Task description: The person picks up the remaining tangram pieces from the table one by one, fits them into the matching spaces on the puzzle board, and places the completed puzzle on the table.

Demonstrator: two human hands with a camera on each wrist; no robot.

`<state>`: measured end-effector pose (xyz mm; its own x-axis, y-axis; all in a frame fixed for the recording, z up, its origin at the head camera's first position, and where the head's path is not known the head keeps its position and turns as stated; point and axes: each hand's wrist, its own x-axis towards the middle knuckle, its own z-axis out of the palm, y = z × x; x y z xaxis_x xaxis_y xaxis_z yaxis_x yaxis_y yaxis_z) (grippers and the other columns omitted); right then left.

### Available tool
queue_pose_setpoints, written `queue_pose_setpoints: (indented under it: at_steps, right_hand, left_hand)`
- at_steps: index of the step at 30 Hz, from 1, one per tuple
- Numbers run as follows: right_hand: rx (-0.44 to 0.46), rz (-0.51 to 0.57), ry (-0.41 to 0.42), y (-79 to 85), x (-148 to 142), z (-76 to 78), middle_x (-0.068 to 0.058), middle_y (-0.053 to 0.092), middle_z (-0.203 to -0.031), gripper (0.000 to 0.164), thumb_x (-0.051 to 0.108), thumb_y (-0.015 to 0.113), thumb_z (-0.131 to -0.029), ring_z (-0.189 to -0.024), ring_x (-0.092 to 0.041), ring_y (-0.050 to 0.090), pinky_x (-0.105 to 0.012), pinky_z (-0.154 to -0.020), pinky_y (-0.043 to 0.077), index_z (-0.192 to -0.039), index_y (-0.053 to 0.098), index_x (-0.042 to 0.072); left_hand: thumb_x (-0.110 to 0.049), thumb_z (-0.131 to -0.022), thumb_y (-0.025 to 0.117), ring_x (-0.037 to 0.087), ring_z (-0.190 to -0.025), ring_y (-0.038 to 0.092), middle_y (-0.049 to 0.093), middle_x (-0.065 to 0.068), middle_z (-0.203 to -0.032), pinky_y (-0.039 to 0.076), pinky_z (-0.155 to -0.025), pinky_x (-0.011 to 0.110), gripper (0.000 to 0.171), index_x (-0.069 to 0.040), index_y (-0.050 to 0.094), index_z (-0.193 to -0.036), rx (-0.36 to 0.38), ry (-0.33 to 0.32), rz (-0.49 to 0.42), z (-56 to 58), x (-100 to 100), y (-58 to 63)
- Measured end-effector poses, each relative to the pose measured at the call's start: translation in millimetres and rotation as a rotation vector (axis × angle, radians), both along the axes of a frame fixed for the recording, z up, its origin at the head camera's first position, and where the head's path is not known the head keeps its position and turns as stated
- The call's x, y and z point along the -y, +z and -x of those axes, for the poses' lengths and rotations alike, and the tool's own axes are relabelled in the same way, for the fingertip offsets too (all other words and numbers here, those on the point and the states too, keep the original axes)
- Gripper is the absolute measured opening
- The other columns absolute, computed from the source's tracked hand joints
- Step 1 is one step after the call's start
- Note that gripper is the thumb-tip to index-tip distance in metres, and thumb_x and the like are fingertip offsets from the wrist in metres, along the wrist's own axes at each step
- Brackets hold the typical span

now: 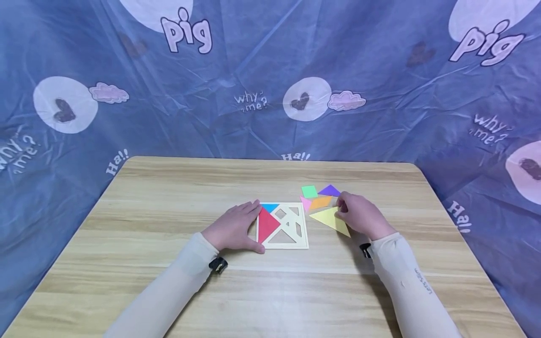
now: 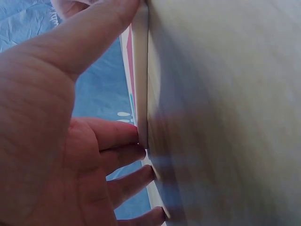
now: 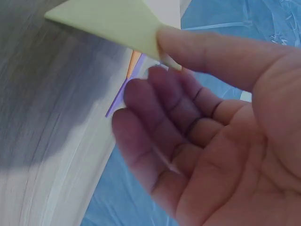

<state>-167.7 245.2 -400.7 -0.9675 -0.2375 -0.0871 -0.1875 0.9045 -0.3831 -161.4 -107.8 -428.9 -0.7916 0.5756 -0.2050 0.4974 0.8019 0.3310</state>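
Head view: grasping the yellow triangle (image 1: 329,218) near one corner with right-hand (image 1: 361,217) fingers, tilted just right of the puzzle frame (image 1: 303,244); clasping the frame's left side between thumb and fingers of the left hand (image 1: 232,227). Could swivel or slip from so small a pinch. Might, if carried low, knock the pink triangle (image 1: 306,203) or orange parallelogram (image 1: 320,203). Could skid across the worktop (image 1: 270,291) if clasped loosely and bumped.

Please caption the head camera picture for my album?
Left hand touches the puzzle board; right hand pinches the yellow triangle.
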Motion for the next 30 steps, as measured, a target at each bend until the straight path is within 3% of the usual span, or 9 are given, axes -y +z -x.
queue_pose_setpoints:
  at_steps: [6,14,23,30]
  right_hand:
    - [-0.063,0.019,0.026,-0.1,0.6,0.0,-0.005,0.068,-0.085,0.008,0.008,0.074,-0.092,-0.077,-0.021,0.062,-0.045,-0.077,0.054,-0.092,0.067,0.004]
    - [-0.099,0.086,0.007,2.6,1.6,-0.3,-0.003,0.064,-0.077,0.008,0.007,0.074,-0.093,-0.071,-0.019,0.055,-0.035,-0.067,0.047,-0.088,0.068,0.005]
    - [-0.317,0.112,-0.013,4.3,5.4,-2.3,-0.002,0.076,-0.085,0.005,0.014,0.079,-0.092,-0.076,-0.022,0.068,-0.044,-0.069,0.052,-0.090,0.077,0.010]
    - [-0.337,0.144,-0.017,4.9,6.8,-2.2,-0.001,0.077,-0.086,0.006,0.016,0.078,-0.093,-0.073,-0.019,0.065,-0.039,-0.067,0.051,-0.090,0.078,0.011]
  left_hand:
    - [-0.070,-0.077,0.079,0.032,-0.157,0.022,0.023,0.009,-0.171,0.022,-0.127,0.049,0.120,-0.004,0.028,-0.163,0.000,-0.003,-0.003,0.3,0.0,-0.2]
    - [-0.070,-0.077,0.079,0.031,-0.157,0.022,0.022,0.009,-0.171,0.022,-0.127,0.049,0.120,-0.004,0.027,-0.163,-0.001,-0.004,-0.005,0.8,0.2,-1.3]
    - [-0.070,-0.078,0.078,0.031,-0.158,0.021,0.021,0.008,-0.172,0.021,-0.127,0.048,0.119,-0.004,0.027,-0.163,0.000,-0.003,-0.007,-0.2,0.6,-1.2]
    - [-0.069,-0.078,0.079,0.031,-0.157,0.022,0.021,0.009,-0.171,0.021,-0.127,0.048,0.120,-0.004,0.027,-0.163,0.005,-0.003,-0.006,0.5,0.0,-0.6]
